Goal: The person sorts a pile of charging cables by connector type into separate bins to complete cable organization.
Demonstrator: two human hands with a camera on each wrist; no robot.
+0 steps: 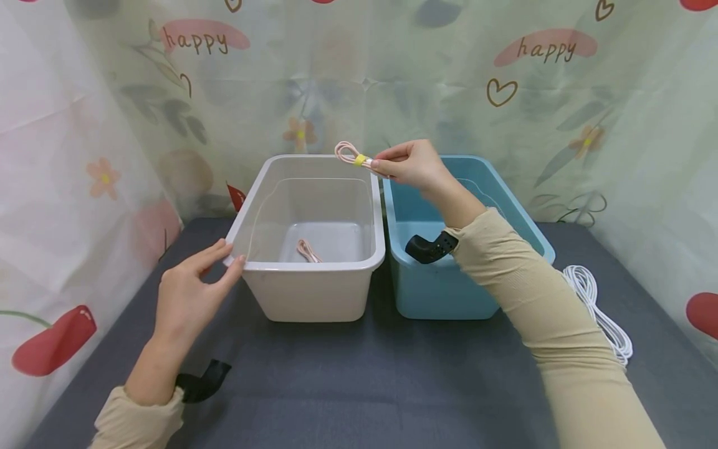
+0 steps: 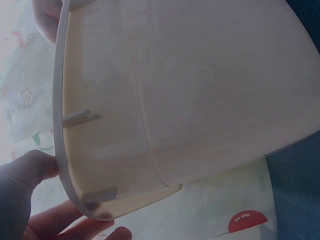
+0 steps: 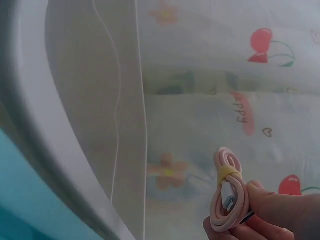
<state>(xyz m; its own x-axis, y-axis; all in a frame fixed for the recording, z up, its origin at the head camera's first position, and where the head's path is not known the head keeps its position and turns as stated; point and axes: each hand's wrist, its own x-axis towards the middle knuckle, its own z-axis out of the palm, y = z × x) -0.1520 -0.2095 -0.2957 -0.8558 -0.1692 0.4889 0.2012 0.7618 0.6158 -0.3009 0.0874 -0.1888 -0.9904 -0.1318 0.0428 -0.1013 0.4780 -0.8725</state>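
Note:
Between right thumb and fingers, my right hand [image 1: 419,167] pinches a coiled pink charging cable [image 1: 346,151] with a yellow tie. It hangs above the back right rim of the off-white plastic bin [image 1: 314,267]. A light connector tucked into the coil [image 3: 230,192] shows in the right wrist view. My left hand [image 1: 187,296] holds the bin's front left corner, thumb and fingers on either side of the rim [image 2: 58,125]. Inside that bin lies another pink cable [image 1: 306,251], partly hidden by the front wall.
Right beside the off-white bin stands a blue bin [image 1: 443,302], its inside partly covered by my right arm. A bundled white cable [image 1: 597,305] lies on the dark tablecloth [image 1: 359,386] at the right. Printed curtains [image 1: 359,56] enclose the back and sides.

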